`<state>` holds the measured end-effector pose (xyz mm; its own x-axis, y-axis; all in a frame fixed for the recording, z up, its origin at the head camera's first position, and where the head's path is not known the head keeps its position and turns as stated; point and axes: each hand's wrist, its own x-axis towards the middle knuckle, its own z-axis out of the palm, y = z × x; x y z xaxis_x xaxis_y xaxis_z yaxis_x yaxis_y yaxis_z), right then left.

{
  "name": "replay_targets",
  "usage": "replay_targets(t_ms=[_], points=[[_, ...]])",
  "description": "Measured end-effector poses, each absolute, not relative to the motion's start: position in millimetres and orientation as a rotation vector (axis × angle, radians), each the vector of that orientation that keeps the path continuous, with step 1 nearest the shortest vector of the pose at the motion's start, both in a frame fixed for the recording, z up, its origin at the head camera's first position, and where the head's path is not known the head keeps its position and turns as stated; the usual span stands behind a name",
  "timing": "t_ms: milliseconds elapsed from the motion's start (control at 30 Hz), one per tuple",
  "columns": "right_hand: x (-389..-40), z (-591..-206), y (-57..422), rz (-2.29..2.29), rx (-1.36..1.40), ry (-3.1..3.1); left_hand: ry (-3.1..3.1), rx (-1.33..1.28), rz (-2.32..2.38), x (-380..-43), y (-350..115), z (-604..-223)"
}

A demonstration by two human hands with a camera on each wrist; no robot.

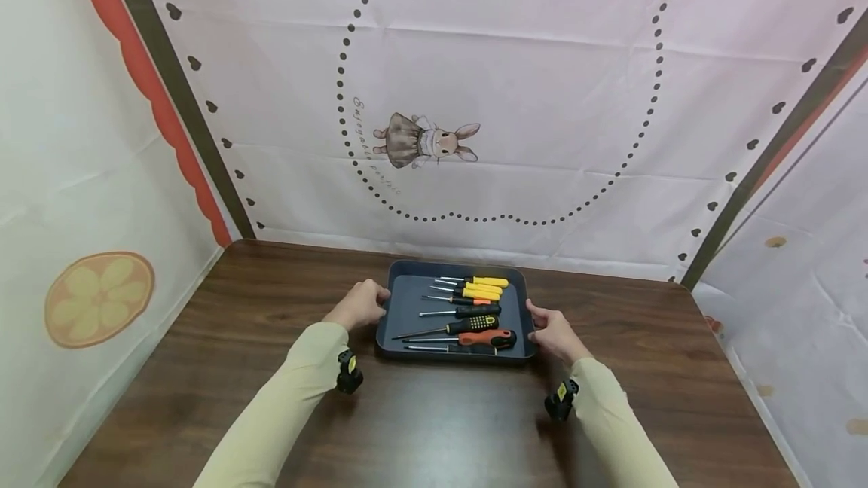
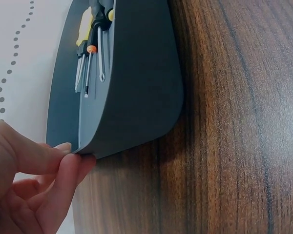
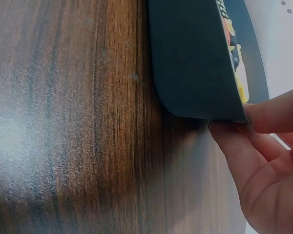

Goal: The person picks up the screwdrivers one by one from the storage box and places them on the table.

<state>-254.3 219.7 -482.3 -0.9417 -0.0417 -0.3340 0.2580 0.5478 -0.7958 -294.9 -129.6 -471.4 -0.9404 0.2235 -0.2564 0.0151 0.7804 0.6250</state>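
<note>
A dark grey rectangular tray (image 1: 407,307) sits near the back of the table, with several screwdrivers lying side by side in it. Their handles point right: yellow ones (image 1: 490,282) toward the back, then black ones, a black-and-yellow screwdriver (image 1: 472,324) and an orange-and-black screwdriver (image 1: 478,338) toward the front. My left hand (image 1: 359,304) pinches the tray's left rim between thumb and fingers, as the left wrist view (image 2: 44,170) shows. On the opposite side my right hand (image 1: 556,331) pinches the right rim, thumb inside and fingers against the outer wall.
The brown wood-grain table (image 1: 447,428) spreads in front and to both sides. Behind it hangs a pale printed cloth (image 1: 542,134) with a rabbit figure, close to the tray's back edge. More printed cloth stands at left and right. Each wrist carries a small black camera (image 1: 349,373).
</note>
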Motion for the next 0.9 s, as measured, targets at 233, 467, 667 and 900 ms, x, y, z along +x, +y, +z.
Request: replay_targets(t_ms=[233, 467, 667, 900], points=[[-255.7, -480.5, 221.1, -1.351, 0.177, 2.456, 2.65, 0.184, 0.956, -295.1, -130.2, -469.8], [-255.3, -482.0, 221.6, -1.385, 0.161, 2.448, 2.625, 0.154, 0.991, -295.8, -132.0, -469.1], [-254.5, -481.5, 223.6, -1.411, 0.151, 2.437, 2.628, 0.173, 1.035, -295.1, -132.3, -470.9], [-254.7, -484.4, 222.7, -1.432, 0.177, 2.419, 2.632, 0.182, 1.051, -292.0, -135.1, -472.2]])
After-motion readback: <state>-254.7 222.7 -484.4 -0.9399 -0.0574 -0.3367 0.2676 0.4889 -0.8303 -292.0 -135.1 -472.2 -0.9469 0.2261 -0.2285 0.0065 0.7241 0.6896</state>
